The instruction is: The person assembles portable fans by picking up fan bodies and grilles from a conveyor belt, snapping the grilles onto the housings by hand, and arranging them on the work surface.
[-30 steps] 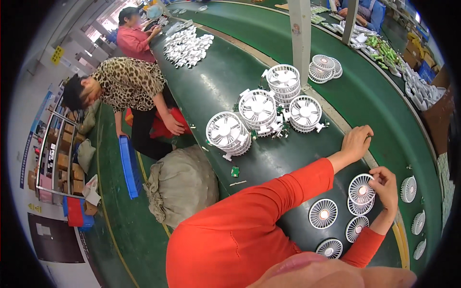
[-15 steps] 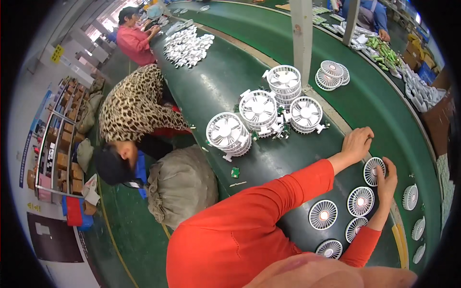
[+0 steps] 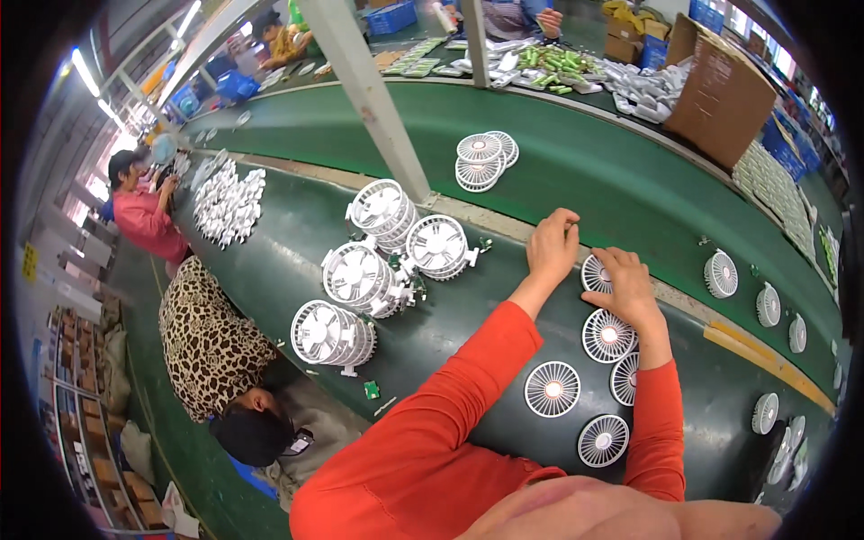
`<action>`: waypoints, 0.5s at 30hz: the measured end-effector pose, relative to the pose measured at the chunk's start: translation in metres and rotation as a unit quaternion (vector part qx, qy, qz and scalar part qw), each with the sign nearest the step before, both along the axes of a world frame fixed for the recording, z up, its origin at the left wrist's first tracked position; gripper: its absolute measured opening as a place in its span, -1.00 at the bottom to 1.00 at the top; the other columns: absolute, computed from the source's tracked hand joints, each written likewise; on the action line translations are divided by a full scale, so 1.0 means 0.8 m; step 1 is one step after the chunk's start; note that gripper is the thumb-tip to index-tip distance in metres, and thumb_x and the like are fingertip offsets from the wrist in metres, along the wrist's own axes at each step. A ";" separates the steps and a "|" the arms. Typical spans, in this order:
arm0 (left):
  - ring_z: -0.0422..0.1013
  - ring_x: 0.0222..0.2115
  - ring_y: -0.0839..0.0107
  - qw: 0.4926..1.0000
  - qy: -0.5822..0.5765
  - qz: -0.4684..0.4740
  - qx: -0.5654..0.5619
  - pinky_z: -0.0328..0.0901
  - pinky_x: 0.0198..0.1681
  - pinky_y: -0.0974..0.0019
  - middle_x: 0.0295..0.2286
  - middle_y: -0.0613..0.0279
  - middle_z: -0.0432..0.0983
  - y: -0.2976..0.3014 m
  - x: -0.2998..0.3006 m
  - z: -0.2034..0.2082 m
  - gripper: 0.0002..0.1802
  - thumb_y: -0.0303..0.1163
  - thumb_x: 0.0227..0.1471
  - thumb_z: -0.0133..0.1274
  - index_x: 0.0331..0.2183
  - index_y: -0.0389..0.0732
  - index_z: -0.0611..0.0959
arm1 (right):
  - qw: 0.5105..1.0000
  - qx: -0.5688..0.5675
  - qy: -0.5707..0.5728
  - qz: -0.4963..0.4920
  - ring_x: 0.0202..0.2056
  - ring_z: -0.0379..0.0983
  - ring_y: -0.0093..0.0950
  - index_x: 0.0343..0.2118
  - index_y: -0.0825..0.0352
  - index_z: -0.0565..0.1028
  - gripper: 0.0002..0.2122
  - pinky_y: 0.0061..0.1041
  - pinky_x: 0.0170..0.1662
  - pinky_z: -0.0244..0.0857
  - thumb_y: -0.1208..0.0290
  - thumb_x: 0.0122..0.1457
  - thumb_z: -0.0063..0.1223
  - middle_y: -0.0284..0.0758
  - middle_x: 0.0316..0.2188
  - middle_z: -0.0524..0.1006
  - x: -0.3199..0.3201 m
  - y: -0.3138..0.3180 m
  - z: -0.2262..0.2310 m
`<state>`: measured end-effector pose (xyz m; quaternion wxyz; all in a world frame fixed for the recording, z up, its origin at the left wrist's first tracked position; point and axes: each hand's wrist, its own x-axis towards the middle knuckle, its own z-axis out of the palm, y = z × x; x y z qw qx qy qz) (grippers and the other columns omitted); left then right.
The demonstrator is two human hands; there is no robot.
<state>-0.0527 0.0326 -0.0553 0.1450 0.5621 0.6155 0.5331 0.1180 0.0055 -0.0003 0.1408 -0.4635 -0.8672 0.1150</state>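
My right hand [image 3: 627, 290] has its thumb and fingers around the edge of a round white fan grille [image 3: 595, 272], which it partly hides. Just to the left, at the raised edge beside the green belt, my left hand [image 3: 552, 245] is loosely bent, fingers apart, with nothing visible in it. Closer to me lie more white fan grilles: one below the right hand [image 3: 609, 335], one by the right sleeve [image 3: 625, 378], one farther left [image 3: 552, 389] and one nearest me [image 3: 603, 440]. Several stacked white fan housings [image 3: 357, 277] with blades stand left of my arms.
Beyond the edge, a green conveyor belt [image 3: 666, 193] carries a pile of grilles [image 3: 482, 162] and scattered ones [image 3: 721, 274]. A post [image 3: 360, 90] rises at the belt's edge. A person in leopard print [image 3: 211, 337] bends down at left. A green circuit board [image 3: 372, 390] lies on the table.
My view has swung to the right, so the scene sits farther left. My right hand has closed further over the grille, and my two hands are nearer each other.
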 end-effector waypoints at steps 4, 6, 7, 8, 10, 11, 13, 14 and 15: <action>0.46 -0.38 0.19 0.996 -0.043 -0.027 0.067 0.34 -0.34 0.17 -0.41 0.14 0.52 0.008 -0.010 -0.001 -0.84 -0.49 0.00 0.04 -0.29 -0.20 0.54 | 1.000 0.016 0.009 0.000 0.04 0.29 -0.20 0.09 0.22 0.40 -0.30 -0.19 0.04 0.17 0.16 -0.21 0.37 -0.19 0.02 0.40 -0.001 0.006 -0.004; 0.44 -0.31 0.17 0.993 -0.064 -0.041 0.091 0.33 -0.31 0.18 -0.34 0.08 0.49 0.018 -0.013 0.003 -0.83 -0.51 -0.01 0.03 -0.28 -0.24 0.53 | 1.000 0.021 0.014 -0.002 0.03 0.30 -0.20 0.08 0.21 0.40 -0.31 -0.19 0.03 0.17 0.16 -0.20 0.37 -0.19 0.02 0.41 0.003 0.009 -0.005; 0.40 -0.21 0.11 0.995 -0.038 -0.024 0.089 0.30 -0.18 0.15 -0.30 0.07 0.47 0.023 -0.012 0.008 -0.82 -0.52 -0.02 0.03 -0.27 -0.23 0.53 | 1.000 0.028 0.009 -0.008 0.02 0.31 -0.20 0.08 0.21 0.41 -0.31 -0.20 0.03 0.17 0.16 -0.20 0.36 -0.18 0.02 0.41 0.007 0.011 -0.007; 0.35 -0.15 0.05 0.991 0.006 -0.005 0.135 0.23 -0.07 0.10 -0.25 0.04 0.47 0.030 -0.023 0.010 -0.79 -0.53 -0.04 0.03 -0.26 -0.23 0.52 | 1.000 0.022 0.008 -0.006 0.02 0.31 -0.20 0.08 0.21 0.41 -0.31 -0.20 0.02 0.17 0.15 -0.20 0.36 -0.18 0.02 0.41 0.003 0.014 -0.010; 0.33 -0.10 0.00 0.972 0.088 0.059 0.208 0.19 0.00 0.03 -0.15 -0.02 0.43 0.044 -0.042 0.017 -0.74 -0.52 -0.06 0.05 -0.23 -0.23 0.51 | 1.000 0.015 0.010 -0.006 0.03 0.31 -0.21 0.07 0.21 0.41 -0.31 -0.21 0.02 0.16 0.13 -0.20 0.36 -0.18 0.02 0.41 -0.002 0.013 -0.010; 0.31 -0.07 -0.02 0.973 0.090 0.067 0.200 0.18 0.02 0.01 -0.14 -0.03 0.41 0.055 -0.051 0.027 -0.72 -0.50 -0.07 0.06 -0.22 -0.24 0.51 | 1.000 0.013 0.011 -0.007 0.03 0.31 -0.21 0.07 0.20 0.41 -0.32 -0.21 0.02 0.16 0.13 -0.19 0.36 -0.18 0.02 0.41 -0.001 0.012 -0.009; 0.27 -0.01 -0.07 0.964 0.146 0.105 0.198 0.15 0.04 -0.03 -0.07 -0.10 0.36 0.084 -0.073 0.041 -0.65 -0.49 -0.06 0.06 -0.15 -0.26 0.48 | 1.000 0.015 0.011 -0.009 0.04 0.30 -0.21 0.08 0.19 0.41 -0.32 -0.21 0.03 0.15 0.12 -0.20 0.37 -0.17 0.03 0.41 0.001 0.012 -0.009; 0.16 0.11 -0.08 0.963 0.177 0.140 0.144 0.07 0.12 -0.13 0.04 -0.08 0.27 0.095 -0.076 0.049 -0.58 -0.47 -0.02 0.03 -0.06 -0.25 0.44 | 1.000 0.006 0.009 -0.011 0.04 0.30 -0.21 0.08 0.18 0.41 -0.31 -0.21 0.03 0.14 0.12 -0.20 0.37 -0.17 0.03 0.41 0.003 0.014 -0.012; 0.09 0.16 -0.07 0.967 0.183 0.150 0.088 0.01 0.15 -0.19 0.08 -0.06 0.23 0.107 -0.080 0.058 -0.55 -0.47 0.00 0.02 -0.02 -0.24 0.41 | 1.000 -0.003 0.008 -0.012 0.04 0.30 -0.21 0.08 0.18 0.41 -0.30 -0.20 0.03 0.14 0.11 -0.21 0.37 -0.17 0.03 0.41 0.006 0.017 -0.014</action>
